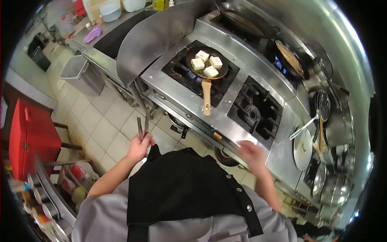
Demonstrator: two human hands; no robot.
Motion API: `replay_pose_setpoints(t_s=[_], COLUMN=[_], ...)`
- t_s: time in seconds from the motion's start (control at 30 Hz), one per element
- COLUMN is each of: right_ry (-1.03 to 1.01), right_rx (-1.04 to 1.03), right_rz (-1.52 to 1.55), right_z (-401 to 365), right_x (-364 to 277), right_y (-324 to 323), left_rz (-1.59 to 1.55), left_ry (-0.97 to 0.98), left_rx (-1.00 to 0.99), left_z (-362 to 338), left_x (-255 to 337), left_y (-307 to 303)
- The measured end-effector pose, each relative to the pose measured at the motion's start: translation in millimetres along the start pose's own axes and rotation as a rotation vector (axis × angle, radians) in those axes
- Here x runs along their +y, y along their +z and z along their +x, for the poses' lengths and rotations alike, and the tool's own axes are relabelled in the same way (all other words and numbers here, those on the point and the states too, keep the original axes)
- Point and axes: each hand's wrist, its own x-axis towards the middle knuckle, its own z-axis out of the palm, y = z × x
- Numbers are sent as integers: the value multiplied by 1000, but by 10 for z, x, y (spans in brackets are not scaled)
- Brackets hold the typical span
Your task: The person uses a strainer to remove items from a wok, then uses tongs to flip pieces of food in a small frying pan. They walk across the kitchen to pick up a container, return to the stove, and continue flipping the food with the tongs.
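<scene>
My left hand (141,144) is closed round what look like metal tongs (140,127), their two narrow arms pointing up, over the tiled floor. Blurred by motion, my right hand (250,153) is over the stove's front edge; its fingers are too smeared to read. On the rear-left burner sits a small frying pan (206,62) with several white blocks (211,71) in it. Its wooden handle (207,97) points towards me, and neither hand touches it. A blue flame shows under the pan.
An unlit-looking burner (254,115) is right of the pan. Farther right are a pan of yellowish food (289,58), a white plate (302,149) and metal bowls (336,189). A curved metal shield (153,44) stands left of the stove; a grey bin (82,76) and red box (36,139) are at left.
</scene>
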Motion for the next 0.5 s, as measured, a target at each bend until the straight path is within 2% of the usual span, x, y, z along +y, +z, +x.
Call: replay_pose_setpoints(t_s=[0.03,0.07,0.13,0.17,0.27,0.33,0.4,0.43,0.47,0.5], right_ry=[-159,-202,-291,-345,-284,-275,-351,-394,-497,-429], right_rx=[-166,-274,-400,-368,-335,-271,-155,-99,-60,-5], right_rz=[-32,-137,-122,-155,51,204,169,156,211,67], right_z=[95,161,348,452,581,614,601,593,578,584], right_x=[-181,-442,-718,-751,-1128,-1203,-1115,-1081,-1119,-1046], right_y=[508,887,1459,1673,1919,1986,1995,1983,1944,1856], left_rz=[-93,-162,-299,-372,-484,-448,-453,-462,-462,-459], left_ry=[38,74,158,206,240,291,329,288,368,446], left_rx=[-110,-167,-262,-301,-288,-361,-429,-481,-583,-685], left_z=[62,103,159,163,246,307,302,302,355,354], left_x=[137,272,622,785,1076,1130,1213,1231,1176,1228], left_y=[-16,11,79,126,277,315,370,379,402,408])
